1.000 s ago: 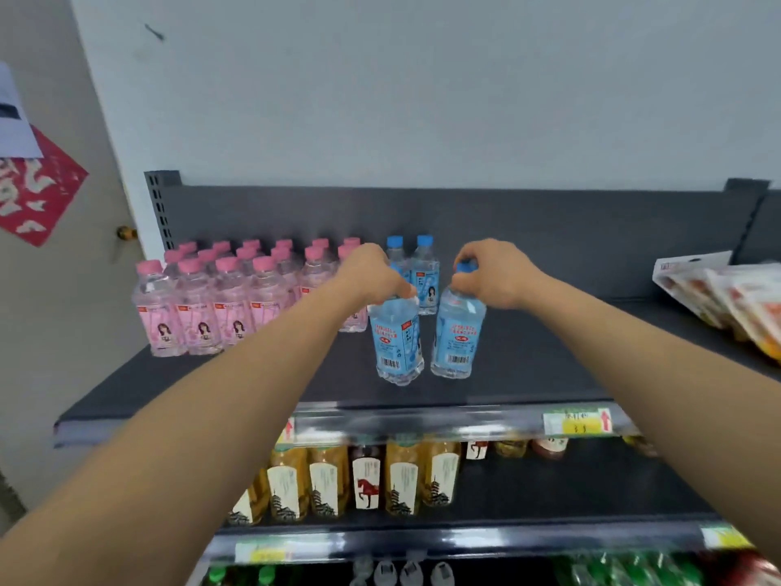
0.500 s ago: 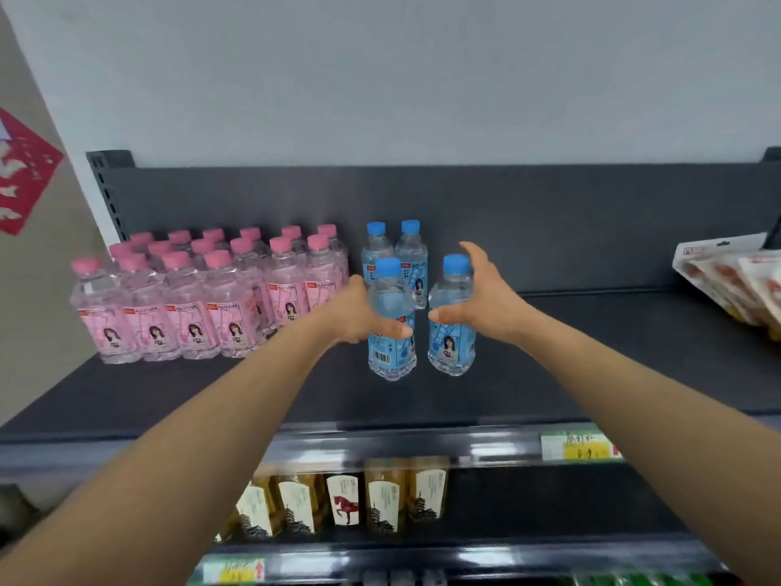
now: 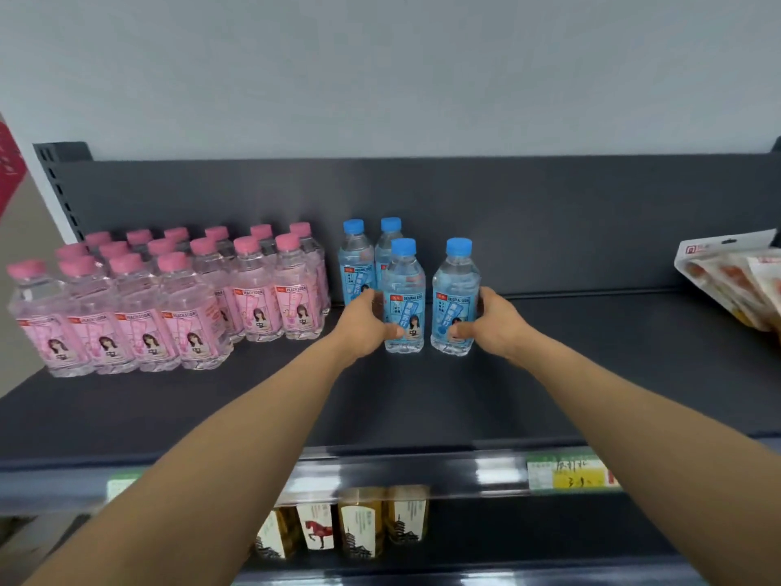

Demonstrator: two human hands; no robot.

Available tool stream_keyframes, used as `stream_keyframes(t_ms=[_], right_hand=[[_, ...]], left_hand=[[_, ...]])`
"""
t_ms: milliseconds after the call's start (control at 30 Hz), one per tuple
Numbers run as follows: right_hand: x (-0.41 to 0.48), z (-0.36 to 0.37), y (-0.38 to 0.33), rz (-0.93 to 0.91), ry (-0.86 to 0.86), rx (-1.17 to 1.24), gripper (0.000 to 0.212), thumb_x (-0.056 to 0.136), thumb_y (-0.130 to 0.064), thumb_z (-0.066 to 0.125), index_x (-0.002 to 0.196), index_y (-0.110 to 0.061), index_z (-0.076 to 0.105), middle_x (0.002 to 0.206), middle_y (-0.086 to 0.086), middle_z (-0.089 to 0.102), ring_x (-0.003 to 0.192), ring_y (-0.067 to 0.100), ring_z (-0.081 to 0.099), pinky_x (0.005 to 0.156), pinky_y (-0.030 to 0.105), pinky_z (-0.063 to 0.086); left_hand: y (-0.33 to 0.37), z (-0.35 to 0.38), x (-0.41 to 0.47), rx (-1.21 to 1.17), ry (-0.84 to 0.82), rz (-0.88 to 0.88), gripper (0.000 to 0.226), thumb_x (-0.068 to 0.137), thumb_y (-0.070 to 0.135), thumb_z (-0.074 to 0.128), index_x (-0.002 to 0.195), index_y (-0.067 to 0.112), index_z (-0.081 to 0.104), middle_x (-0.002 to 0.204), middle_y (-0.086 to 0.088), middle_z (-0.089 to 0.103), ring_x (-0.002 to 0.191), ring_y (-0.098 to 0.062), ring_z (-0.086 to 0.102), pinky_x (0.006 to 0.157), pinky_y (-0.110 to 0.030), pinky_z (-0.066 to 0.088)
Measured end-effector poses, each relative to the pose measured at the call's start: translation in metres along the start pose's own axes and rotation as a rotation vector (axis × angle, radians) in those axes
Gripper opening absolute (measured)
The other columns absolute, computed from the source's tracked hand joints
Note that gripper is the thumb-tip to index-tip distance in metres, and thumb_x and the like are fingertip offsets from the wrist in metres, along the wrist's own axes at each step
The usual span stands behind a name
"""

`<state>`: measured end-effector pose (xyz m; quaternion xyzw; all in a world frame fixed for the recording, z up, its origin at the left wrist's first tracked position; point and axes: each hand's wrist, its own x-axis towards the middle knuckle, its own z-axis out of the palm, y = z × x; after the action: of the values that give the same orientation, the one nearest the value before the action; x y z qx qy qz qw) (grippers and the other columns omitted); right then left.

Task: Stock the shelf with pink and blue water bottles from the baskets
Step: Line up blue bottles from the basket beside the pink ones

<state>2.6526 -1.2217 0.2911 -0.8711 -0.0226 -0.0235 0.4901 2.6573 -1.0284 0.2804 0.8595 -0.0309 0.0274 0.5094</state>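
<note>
Fingers (image 3: pixel 371 297) curled, L hand (image 3: pixel 363 327) round left bottle (image 3: pixel 403 285), R hand (image 3: pixel 496 327) round right bottle (image 3: pixel 456 285) (clear ribbed plastic)

Snack packets (image 3: pixel 733 281) run off the right edge. The price tag (image 3: pixel 568 475) is blurred. The shelf (image 3: pixel 380 416) hides the tops of amber bottles (image 3: pixel 359 530).

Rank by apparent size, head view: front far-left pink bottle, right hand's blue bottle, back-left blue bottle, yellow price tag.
1-2. Front far-left pink bottle and blue bottle in right hand: alike; pink sits nearer.
3. Back-left blue bottle, partly hidden.
4. Yellow price tag.
</note>
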Motion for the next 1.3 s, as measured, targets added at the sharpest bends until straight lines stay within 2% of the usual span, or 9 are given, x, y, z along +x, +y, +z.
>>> stream_keyframes(t_ms=[167, 300, 533, 700, 833, 900, 1000, 1133, 1300], right_hand=[[0.03, -0.011, 0.018, 0.018, 0.071, -0.021, 0.059, 0.084, -0.006, 0.068, 0.136, -0.009, 0.04, 0.13, 0.005, 0.056, 0.116, 0.02, 0.054, 0.091, 0.028, 0.042], [0.048, -0.008, 0.035, 0.042, 0.073, -0.046, 0.052, 0.084, -0.007, 0.068, 0.131, -0.009, 0.045, 0.127, 0.006, 0.059, 0.113, 0.021, 0.056, 0.089, 0.027, 0.042], [0.073, -0.002, 0.044, 0.053, 0.177, -0.117, 0.046, 0.081, -0.015, 0.072, 0.12, -0.007, 0.048, 0.123, 0.014, 0.056, 0.111, 0.029, 0.057, 0.095, 0.039, 0.048], [0.072, 0.0, 0.041, 0.094, 0.263, -0.092, 0.041, 0.089, -0.011, 0.063, 0.121, -0.001, 0.041, 0.123, 0.018, 0.055, 0.111, 0.034, 0.056, 0.088, 0.041, 0.048], [0.062, -0.004, 0.037, 0.112, 0.258, -0.07, 0.031, 0.091, -0.001, 0.05, 0.122, -0.003, 0.048, 0.124, 0.016, 0.055, 0.108, 0.029, 0.056, 0.077, 0.029, 0.045], [0.051, -0.007, 0.034, 0.084, 0.232, -0.027, 0.03, 0.091, -0.002, 0.048, 0.121, -0.007, 0.052, 0.123, 0.013, 0.058, 0.107, 0.026, 0.058, 0.076, 0.027, 0.044], [0.022, -0.011, 0.023, 0.026, 0.206, 0.035, 0.026, 0.091, -0.004, 0.052, 0.115, -0.011, 0.059, 0.12, 0.009, 0.06, 0.103, 0.022, 0.058, 0.076, 0.026, 0.044], [-0.034, -0.009, 0.0, -0.096, 0.135, 0.064, 0.019, 0.089, -0.006, 0.057, 0.105, -0.014, 0.064, 0.107, 0.003, 0.065, 0.093, 0.014, 0.059, 0.065, 0.016, 0.044], [-0.119, 0.024, -0.03, -0.252, -0.027, 0.025, 0.014, 0.087, -0.009, 0.061, 0.091, -0.021, 0.066, 0.092, 0.0, 0.069, 0.092, 0.017, 0.065, 0.082, 0.028, 0.051]], left_hand=[[0.007, 0.027, 0.035, -0.005, 0.035, -0.009, 0.052, 0.082, 0.003, 0.069, 0.13, 0.006, 0.051, 0.121, -0.009, 0.06, 0.108, -0.022, 0.057, 0.094, -0.029, 0.046], [0.01, 0.043, 0.056, 0.052, 0.096, -0.012, 0.045, 0.082, 0.009, 0.07, 0.125, 0.004, 0.057, 0.119, -0.008, 0.064, 0.111, -0.025, 0.059, 0.099, -0.035, 0.046], [0.01, 0.06, 0.071, 0.222, 0.244, -0.074, 0.023, 0.087, 0.02, 0.066, 0.088, -0.003, 0.064, 0.08, -0.013, 0.062, 0.075, -0.025, 0.058, 0.07, -0.032, 0.046], [0.012, 0.062, 0.075, 0.203, 0.291, -0.134, 0.026, 0.088, 0.021, 0.064, 0.072, 0.001, 0.059, 0.074, -0.015, 0.062, 0.071, -0.029, 0.06, 0.075, -0.04, 0.055], [0.016, 0.062, 0.057, 0.125, 0.171, -0.092, 0.012, 0.088, 0.015, 0.064, 0.092, 0.004, 0.064, 0.089, -0.014, 0.066, 0.087, -0.03, 0.065, 0.087, -0.044, 0.055], [0.018, 0.059, 0.04, 0.095, 0.134, -0.058, 0.013, 0.089, 0.01, 0.062, 0.1, 0.003, 0.064, 0.082, -0.008, 0.063, 0.081, -0.025, 0.063, 0.087, -0.041, 0.055], [0.024, 0.048, 0.006, 0.043, 0.112, -0.014, 0.011, 0.089, 0.006, 0.06, 0.098, 0.003, 0.064, 0.073, -0.002, 0.06, 0.074, -0.019, 0.061, 0.086, -0.039, 0.056], [0.034, 0.026, -0.051, 0.03, 0.063, 0.085, 0.009, 0.088, 0.005, 0.06, 0.092, 0.013, 0.062, 0.077, -0.004, 0.062, 0.077, -0.02, 0.061, 0.084, -0.039, 0.055], [0.028, -0.011, -0.13, 0.019, 0.006, 0.154, 0.011, 0.089, 0.002, 0.059, 0.096, 0.01, 0.063, 0.073, -0.004, 0.062, 0.073, -0.019, 0.06, 0.075, -0.032, 0.055]])
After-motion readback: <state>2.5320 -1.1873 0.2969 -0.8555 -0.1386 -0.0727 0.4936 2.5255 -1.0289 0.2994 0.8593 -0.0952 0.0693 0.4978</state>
